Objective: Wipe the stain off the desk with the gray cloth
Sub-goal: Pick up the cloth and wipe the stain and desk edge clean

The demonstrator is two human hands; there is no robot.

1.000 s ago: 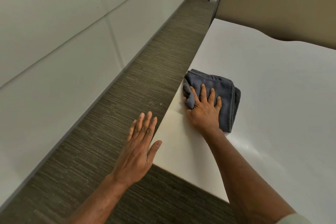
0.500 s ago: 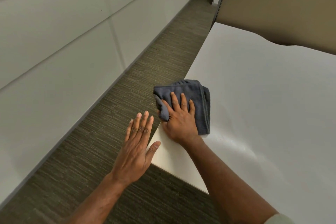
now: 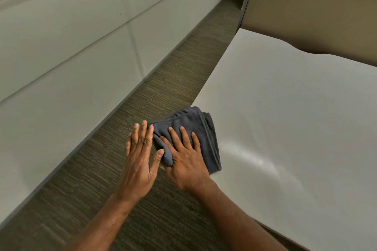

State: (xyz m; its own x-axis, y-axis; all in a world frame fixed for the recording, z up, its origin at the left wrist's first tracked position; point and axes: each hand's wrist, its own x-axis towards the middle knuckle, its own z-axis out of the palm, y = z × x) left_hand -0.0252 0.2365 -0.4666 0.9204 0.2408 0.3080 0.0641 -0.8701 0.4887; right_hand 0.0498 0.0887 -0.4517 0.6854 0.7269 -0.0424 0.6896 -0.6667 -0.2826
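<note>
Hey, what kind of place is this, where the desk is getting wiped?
Most likely an office. A plain white desk stands against a tan partition, with striped carpet running along white wall panels.

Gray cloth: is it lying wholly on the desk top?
No: the gray cloth overhangs the desk edge under the right hand.

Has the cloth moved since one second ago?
Yes. The cloth has slid toward the desk's left edge, under the right hand. It lay fully on the desk; now part overhangs the edge beside the left hand.
</note>
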